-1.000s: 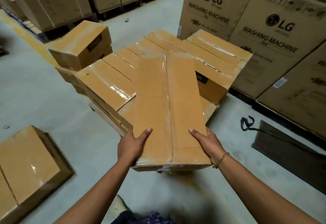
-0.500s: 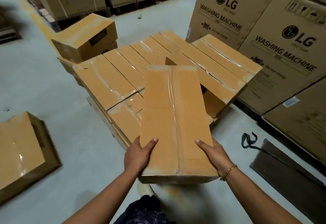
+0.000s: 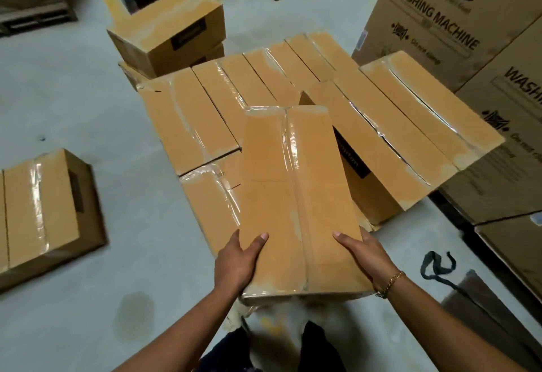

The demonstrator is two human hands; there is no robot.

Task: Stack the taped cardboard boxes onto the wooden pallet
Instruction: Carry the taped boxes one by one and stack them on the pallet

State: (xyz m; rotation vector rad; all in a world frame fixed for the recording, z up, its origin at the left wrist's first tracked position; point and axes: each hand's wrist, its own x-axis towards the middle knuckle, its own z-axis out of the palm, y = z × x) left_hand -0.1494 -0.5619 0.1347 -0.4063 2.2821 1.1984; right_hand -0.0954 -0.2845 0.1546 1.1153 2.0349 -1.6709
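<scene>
Dim, soft light is falling from above, leaving the floor [image 3: 88, 84] looking flat and grey-blue. Clear tape [image 3: 291, 166] on the held box [image 3: 264, 201] is catching glare, and brighter streaks are glinting along the seams of the right stack [image 3: 410, 125]. Shadow is pooling along the bottom edge and in the lower right corner. The wide lens is bowing the cartons [image 3: 425, 20] at the edges. The left box [image 3: 44, 210] is smearing with slight blur; fine detail is looking soft.
</scene>
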